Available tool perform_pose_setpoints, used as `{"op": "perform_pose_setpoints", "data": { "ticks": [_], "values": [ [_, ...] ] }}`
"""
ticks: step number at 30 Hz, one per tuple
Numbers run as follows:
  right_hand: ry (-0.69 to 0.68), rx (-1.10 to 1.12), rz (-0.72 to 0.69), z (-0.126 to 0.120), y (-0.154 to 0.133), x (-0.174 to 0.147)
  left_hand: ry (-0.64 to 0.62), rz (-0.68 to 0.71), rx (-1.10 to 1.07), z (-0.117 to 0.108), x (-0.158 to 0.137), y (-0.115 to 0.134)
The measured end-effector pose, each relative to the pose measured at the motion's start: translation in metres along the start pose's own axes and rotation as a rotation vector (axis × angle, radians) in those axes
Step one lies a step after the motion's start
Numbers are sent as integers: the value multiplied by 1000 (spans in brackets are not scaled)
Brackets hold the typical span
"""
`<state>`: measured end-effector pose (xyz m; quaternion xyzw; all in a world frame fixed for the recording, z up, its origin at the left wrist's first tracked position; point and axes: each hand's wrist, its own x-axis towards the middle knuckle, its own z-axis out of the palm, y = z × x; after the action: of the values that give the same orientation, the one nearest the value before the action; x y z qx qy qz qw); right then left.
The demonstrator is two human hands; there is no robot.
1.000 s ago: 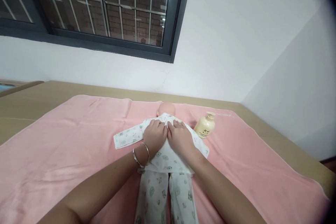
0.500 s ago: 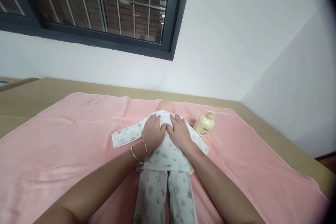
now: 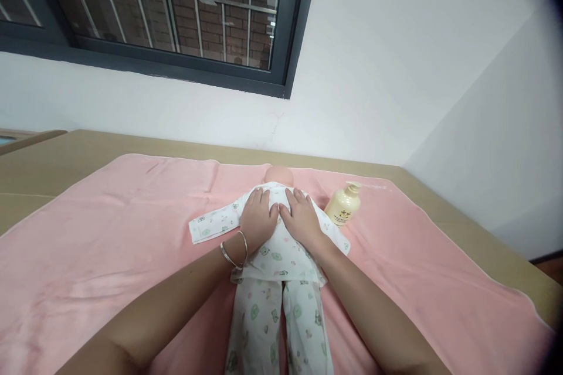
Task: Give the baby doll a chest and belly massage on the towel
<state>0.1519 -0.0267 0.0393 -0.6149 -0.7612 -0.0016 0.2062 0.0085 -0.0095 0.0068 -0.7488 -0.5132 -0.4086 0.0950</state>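
Note:
A baby doll (image 3: 278, 175) lies with its head away from me, clothed in a white printed top (image 3: 281, 258) and matching trousers (image 3: 257, 322). My left hand (image 3: 256, 217) rests flat on the upper left of the top, fingers stretched toward the head; a silver bangle circles that wrist. On the upper right of the top lies my right hand (image 3: 302, 217), also flat, its thumb close to the left thumb. Neither hand grips anything. One sleeve (image 3: 214, 223) spreads out to the left; the other side is partly covered by my right forearm.
Right of the doll a pale yellow pump bottle (image 3: 344, 205) leans at a tilt. Beneath everything spreads a pink blanket (image 3: 132, 217) over a wooden-toned surface (image 3: 97, 143). A white wall (image 3: 360, 70) and a dark-framed barred window (image 3: 281, 79) stand behind.
Both hands stay flat on the doll's top, with hardly any movement. The whole view has shifted very slightly.

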Motion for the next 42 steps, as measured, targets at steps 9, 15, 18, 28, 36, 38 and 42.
{"op": "perform_pose_setpoints", "data": {
  "ticks": [9, 15, 18, 28, 36, 38, 42],
  "values": [
    [3, 0, 9, 0, 0, 0, -29, -4, 10, -2, 1, 1],
    [18, -2, -1, 0, 0, -1, -21, -3, -3, -1, 1, 0],
    [16, 4, -4, 0, 0, -1, -16, -7, 8, 0, 0, 0],
    [3, -2, 3, 0, 0, -1, -30, -15, 21, -3, 1, 2],
    [-3, -50, 5, -5, -3, -2, 55, 159, 15, -11, 3, 5],
    [16, -90, -1, -10, -8, -5, 60, 207, 3, -13, 3, 6],
    [15, -58, 8, -14, -14, -9, 16, 119, -20, -14, 3, 6]
  ]
}}
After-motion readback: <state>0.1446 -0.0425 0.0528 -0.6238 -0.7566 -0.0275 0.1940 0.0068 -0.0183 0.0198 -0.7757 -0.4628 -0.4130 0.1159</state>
